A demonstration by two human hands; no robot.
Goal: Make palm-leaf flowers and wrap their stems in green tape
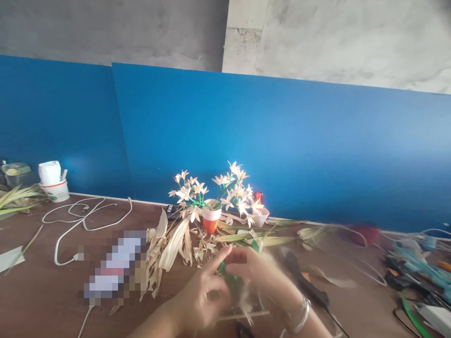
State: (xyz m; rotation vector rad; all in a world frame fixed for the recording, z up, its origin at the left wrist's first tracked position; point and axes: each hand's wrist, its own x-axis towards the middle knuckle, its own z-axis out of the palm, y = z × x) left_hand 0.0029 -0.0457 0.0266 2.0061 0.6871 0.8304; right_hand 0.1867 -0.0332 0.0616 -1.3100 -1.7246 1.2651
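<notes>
My left hand point(207, 293) and my right hand point(255, 270) meet low in the middle of the head view, fingertips close together. Both are closed, with fingers bent in a pinch; whatever thin thing lies between them is hidden or blurred. Green material point(232, 281) shows just behind and between the fingers. Beyond my hands, pale husk flowers point(237, 195) on green stems stand in a stack of red and white paper cups point(211, 220). Dried husks point(176, 246) and loose petals lie around the cups.
A pixelated, phone-shaped object point(114, 267) with a white cable point(58, 244) lies left on the brown table point(31, 281). A black corded tool point(306, 281) sits beside my right wrist. Tangled cords point(412, 267) fill the right side. A blue partition point(282, 145) bounds the back.
</notes>
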